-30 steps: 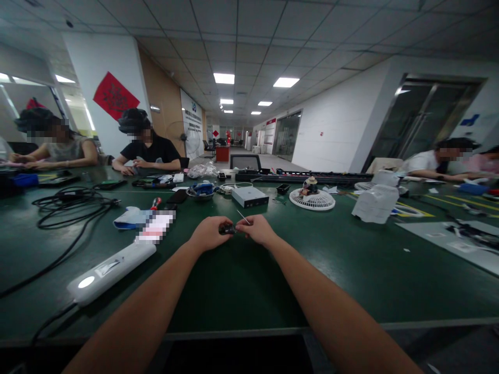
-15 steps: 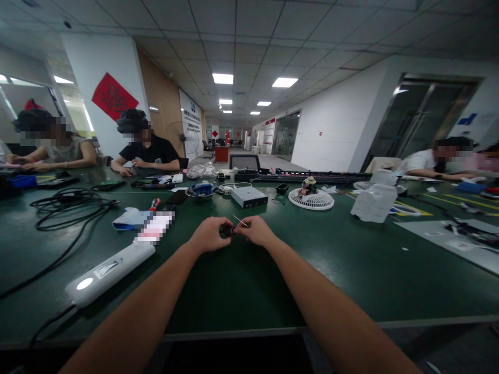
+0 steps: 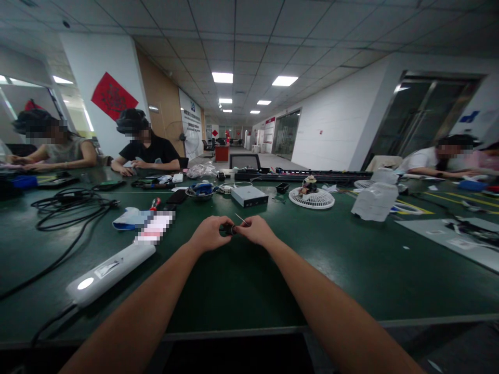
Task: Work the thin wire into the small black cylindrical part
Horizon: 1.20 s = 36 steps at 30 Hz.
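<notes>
Between my two hands, above the green table [image 3: 241,296], is a small dark round part [image 3: 228,229]; its kind is too small to make out. My left hand [image 3: 209,232] is closed on it, thumb and forefinger curled round it. The fingertips of my right hand [image 3: 256,230] meet the part's right side and are pinched together. From these fingers a thin light-coloured rod [image 3: 240,218], like a pin or small shaft, points up and to the left. Just beyond the hands lies a silver box like an optical drive [image 3: 249,196].
Left are a long white device [image 3: 111,275] with a cord, a coiled black cable [image 3: 74,200] and a red-handled tool [image 3: 155,203]. Farther back stand a bowl [image 3: 200,193] and a white fan grille [image 3: 312,199]. A white plastic housing [image 3: 375,201] is right. People sit across the table.
Almost nothing differs. The thin rod in my right hand has shifted very slightly up and to the right; both hands keep their hold in the same place.
</notes>
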{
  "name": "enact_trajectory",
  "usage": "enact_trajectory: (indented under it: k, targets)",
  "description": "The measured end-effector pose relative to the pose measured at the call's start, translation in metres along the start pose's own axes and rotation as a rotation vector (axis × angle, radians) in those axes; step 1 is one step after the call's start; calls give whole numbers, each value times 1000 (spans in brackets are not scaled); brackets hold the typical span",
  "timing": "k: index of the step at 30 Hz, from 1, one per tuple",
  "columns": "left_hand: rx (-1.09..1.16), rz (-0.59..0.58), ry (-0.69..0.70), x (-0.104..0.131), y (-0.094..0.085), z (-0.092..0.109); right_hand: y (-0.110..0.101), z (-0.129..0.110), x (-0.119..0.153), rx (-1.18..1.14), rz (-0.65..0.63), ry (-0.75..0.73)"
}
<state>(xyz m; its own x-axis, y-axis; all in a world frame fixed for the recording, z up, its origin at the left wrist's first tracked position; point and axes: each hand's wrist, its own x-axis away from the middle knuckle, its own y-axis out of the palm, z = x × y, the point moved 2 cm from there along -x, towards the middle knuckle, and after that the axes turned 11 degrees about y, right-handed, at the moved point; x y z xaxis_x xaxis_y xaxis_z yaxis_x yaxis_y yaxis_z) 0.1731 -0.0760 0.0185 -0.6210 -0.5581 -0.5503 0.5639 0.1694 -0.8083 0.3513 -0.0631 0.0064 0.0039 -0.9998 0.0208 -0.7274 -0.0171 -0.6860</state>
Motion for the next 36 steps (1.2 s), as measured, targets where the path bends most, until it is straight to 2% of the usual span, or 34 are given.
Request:
enact_trajectory:
  k: [4,9,14,18,22,27,31,36]
  targets:
    - [7,8,-21,1,2,-3,1,-2,-1,46,76,-59]
    - [-24,69,-126,3,2,-12,-7,1,-4,114,150,-95]
    - [-40,101,-209,5,-1,-18,-19,0,-2,219,84,-219]
    - [10,67,-149,4,2,-18,-16,-5,4,270,39,-292]
    - [-9,28,-106,3,5,-17,-11,-5,6,302,68,-271]
    - [12,12,-91,3,6,-15,-10,-4,3,277,20,-271]
    - [23,-8,-75,2,6,-12,-12,-3,2,270,56,-232]
    - [16,-20,-61,1,4,-8,-10,-4,3,261,14,-231]
